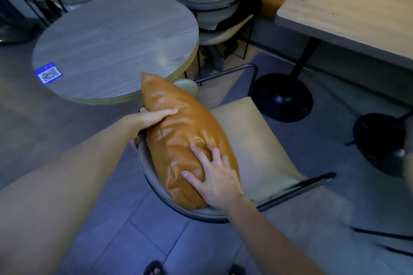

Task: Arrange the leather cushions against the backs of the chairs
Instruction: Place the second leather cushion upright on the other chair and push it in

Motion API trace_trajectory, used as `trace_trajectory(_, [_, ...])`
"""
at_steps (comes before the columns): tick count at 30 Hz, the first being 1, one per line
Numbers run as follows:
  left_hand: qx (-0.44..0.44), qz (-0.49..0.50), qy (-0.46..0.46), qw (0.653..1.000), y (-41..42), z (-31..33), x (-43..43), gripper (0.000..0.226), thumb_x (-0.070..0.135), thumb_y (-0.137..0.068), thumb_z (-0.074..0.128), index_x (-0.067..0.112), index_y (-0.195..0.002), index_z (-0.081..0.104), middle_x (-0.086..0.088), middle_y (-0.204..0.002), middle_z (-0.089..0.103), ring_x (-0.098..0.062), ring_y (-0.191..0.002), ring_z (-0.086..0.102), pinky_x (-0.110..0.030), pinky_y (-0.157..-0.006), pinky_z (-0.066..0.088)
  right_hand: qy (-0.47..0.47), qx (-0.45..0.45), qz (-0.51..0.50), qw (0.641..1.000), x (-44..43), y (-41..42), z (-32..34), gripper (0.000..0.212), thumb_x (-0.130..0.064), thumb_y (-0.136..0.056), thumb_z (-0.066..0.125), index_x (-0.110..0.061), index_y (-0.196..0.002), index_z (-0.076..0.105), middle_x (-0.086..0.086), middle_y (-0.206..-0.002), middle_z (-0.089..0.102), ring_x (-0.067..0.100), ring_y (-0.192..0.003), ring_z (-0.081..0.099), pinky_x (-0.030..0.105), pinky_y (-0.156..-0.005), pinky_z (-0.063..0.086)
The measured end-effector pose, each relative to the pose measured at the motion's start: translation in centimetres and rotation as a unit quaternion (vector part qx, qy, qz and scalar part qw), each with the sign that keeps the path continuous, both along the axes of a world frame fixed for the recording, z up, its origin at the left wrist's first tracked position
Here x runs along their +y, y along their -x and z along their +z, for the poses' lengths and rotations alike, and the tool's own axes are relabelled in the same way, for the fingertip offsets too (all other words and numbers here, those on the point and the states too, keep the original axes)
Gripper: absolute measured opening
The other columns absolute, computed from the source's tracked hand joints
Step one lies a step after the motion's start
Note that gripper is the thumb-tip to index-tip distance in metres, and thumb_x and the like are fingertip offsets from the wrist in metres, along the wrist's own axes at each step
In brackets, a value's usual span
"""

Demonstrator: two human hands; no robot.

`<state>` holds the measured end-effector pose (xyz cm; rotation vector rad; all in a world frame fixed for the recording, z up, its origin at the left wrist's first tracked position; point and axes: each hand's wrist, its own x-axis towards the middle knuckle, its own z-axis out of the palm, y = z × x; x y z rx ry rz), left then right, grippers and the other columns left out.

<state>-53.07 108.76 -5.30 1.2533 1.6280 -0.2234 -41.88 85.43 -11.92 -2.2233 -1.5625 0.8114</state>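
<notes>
A tan leather cushion [178, 140] stands on its long edge in the nearest chair [257, 140], propped along the curved padded backrest [145, 169] with the beige seat open beside it. Its long axis runs along the backrest, from the near end low in the curve to a pointed far corner that rises above the rim, close to the edge of the round bench [111, 44]. The left hand [154, 117] holds the cushion's upper edge toward the far end, its grip pinched on the leather with fingers lying over the seat-side face; the thumb is hidden behind. The right hand [214, 176] lies flat on the near end with its fingers spread, pressing the bulging face and closing on nothing. So the cushion sits directly under both hands, the left nearer the raised corner and the right nearer the seated end. By my judgement the cushion is nearly settled; what remains turns on the far end, which leans out of line with the backrest, and the left hand is best placed to bring it down while the right keeps the near end pinned. Another person sits in a chair beyond the round bench.
</notes>
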Motion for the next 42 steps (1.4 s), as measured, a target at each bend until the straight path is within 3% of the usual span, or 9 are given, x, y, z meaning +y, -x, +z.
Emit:
trace_trajectory(3, [0.001,-0.025,0.01,1.0,0.4,0.0,0.6,0.148,0.084,-0.047,0.081,0.029,-0.162,0.004,-0.014,-0.169,0.016,-0.052,-0.148,0.025,-0.082,-0.104,0.031,-0.005,0.007,-0.011,1.0,-0.2,0.1,0.3,0.078,-0.09,-0.085,0.024,-0.06,-0.155,0.008,0.0,-0.16,0.027,0.035,-0.134,0.039,0.053,-0.103,0.046])
trace_trajectory(12, [-0.002,-0.075,0.02,0.997,0.8,-0.1,1.2,0.146,0.081,-0.049,0.082,0.028,-0.162,0.007,-0.015,-0.167,0.022,-0.051,-0.146,0.029,-0.082,-0.099,0.037,0.0,0.027,-0.043,0.999,-0.7,0.8,0.7,0.078,-0.089,-0.084,0.025,-0.062,-0.155,0.011,-0.002,-0.165,0.023,0.035,-0.138,0.039,0.054,-0.113,0.039])
trace_trajectory(18, [-0.006,-0.081,0.032,0.996,0.8,-0.1,1.6,0.155,0.08,-0.039,0.086,0.028,-0.162,0.008,-0.015,-0.167,0.024,-0.052,-0.145,0.031,-0.083,-0.097,0.037,0.007,0.024,-0.035,0.999,-0.5,0.6,0.7,0.079,-0.089,-0.084,0.025,-0.06,-0.157,0.012,-0.003,-0.165,0.023,0.034,-0.139,0.037,0.054,-0.112,0.041])
trace_trajectory(23, [0.006,-0.109,0.066,0.992,0.2,-0.2,2.1,0.172,0.083,-0.019,0.086,0.03,-0.162,0.007,-0.012,-0.169,0.017,-0.048,-0.15,0.024,-0.083,-0.098,0.037,0.0,0.013,-0.033,0.999,-0.3,0.4,0.3,0.086,-0.095,-0.078,0.013,-0.061,-0.156,0.009,-0.004,-0.163,0.024,0.032,-0.137,0.038,0.055,-0.106,0.047])
trace_trajectory(32, [0.004,-0.144,0.078,0.987,0.4,0.1,2.4,0.164,0.086,-0.025,0.084,0.031,-0.162,0.013,-0.011,-0.169,0.02,-0.048,-0.149,0.026,-0.083,-0.088,0.042,0.014,-0.005,-0.051,0.999,-0.5,0.9,0.3,0.082,-0.092,-0.083,0.018,-0.06,-0.158,0.009,-0.004,-0.165,0.025,0.033,-0.137,0.041,0.053,-0.111,0.042])
trace_trajectory(35, [-0.015,-0.123,0.044,0.991,0.8,-0.2,1.9,0.16,0.085,-0.036,0.082,0.024,-0.163,0.008,-0.014,-0.167,0.024,-0.05,-0.145,0.032,-0.084,-0.095,0.037,0.02,0.008,-0.102,0.995,-0.9,1.8,0.9,0.085,-0.09,-0.083,0.021,-0.057,-0.16,0.01,-0.005,-0.167,0.026,0.03,-0.144,0.04,0.049,-0.117,0.037])
trace_trajectory(39, [-0.058,-0.11,0.042,0.991,1.8,-0.6,2.1,0.149,0.079,-0.054,0.082,0.018,-0.163,0.002,-0.016,-0.165,0.028,-0.049,-0.143,0.036,-0.082,-0.1,0.035,0.02,0.014,-0.253,0.967,-1.8,4.6,1.0,0.075,-0.075,-0.095,0.03,-0.043,-0.162,0.023,-0.007,-0.162,0.041,0.025,-0.141,0.049,0.045,-0.11,0.044])
trace_trajectory(42, [-0.091,-0.119,0.046,0.988,2.5,-0.5,2.4,0.15,0.075,-0.053,0.085,0.017,-0.163,0.003,-0.016,-0.164,0.031,-0.046,-0.142,0.039,-0.077,-0.101,0.04,0.061,-0.156,-0.343,0.924,-2.4,8.2,0.6,0.056,-0.051,-0.11,0.027,-0.019,-0.148,0.052,0.002,-0.143,0.062,0.029,-0.127,0.061,0.041,-0.102,0.042])
